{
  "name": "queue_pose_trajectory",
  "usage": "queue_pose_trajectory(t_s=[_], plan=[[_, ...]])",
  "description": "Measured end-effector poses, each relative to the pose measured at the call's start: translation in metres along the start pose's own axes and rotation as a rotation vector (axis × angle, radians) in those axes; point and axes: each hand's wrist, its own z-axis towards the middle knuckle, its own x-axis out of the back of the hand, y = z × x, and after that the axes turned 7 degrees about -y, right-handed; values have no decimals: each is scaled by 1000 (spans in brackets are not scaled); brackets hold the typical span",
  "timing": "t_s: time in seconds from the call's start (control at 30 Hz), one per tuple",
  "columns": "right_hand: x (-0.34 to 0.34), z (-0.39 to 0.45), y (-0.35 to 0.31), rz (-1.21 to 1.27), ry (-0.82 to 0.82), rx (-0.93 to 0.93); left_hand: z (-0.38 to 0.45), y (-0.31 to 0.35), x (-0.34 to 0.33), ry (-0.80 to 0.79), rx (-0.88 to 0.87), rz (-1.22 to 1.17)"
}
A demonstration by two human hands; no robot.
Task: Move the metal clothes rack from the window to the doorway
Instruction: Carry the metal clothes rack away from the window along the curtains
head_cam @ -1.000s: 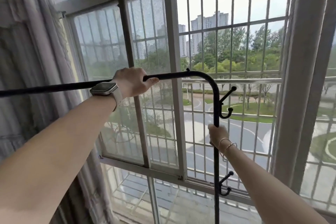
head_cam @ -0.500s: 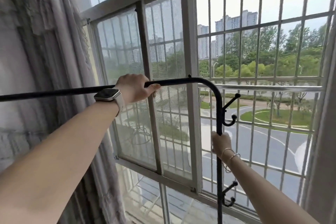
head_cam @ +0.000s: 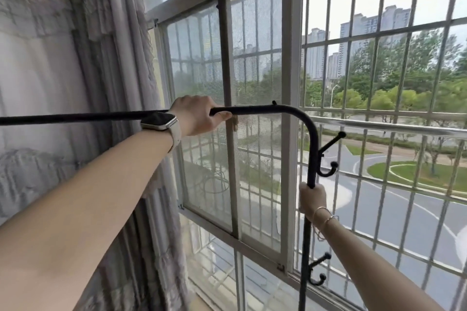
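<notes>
A black metal clothes rack (head_cam: 275,109) stands right in front of the window (head_cam: 288,83). Its top bar runs in from the left edge and bends down into a vertical post on the right. My left hand (head_cam: 195,115), a watch on its wrist, is closed around the top bar just left of the bend. My right hand (head_cam: 312,197), with thin bracelets on the wrist, grips the post below the upper double hook (head_cam: 328,156). A second hook (head_cam: 318,270) sits lower on the post. The rack's base is out of view.
Grey lace curtains (head_cam: 101,83) hang at the left, close behind the top bar. The window has a mesh screen panel (head_cam: 202,121) and outer security bars (head_cam: 379,134). The sill (head_cam: 252,242) runs along below.
The view has swung left and the window frame has slid right. Both hands keep the same grips on the rack, which now sits further right in view.
</notes>
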Motion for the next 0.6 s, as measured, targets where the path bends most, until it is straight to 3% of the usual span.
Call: queue_pose_trajectory(t_s=[0.6], plan=[[-104, 14, -8, 6, -233, 46, -32, -71, 3, -38, 216, 112]])
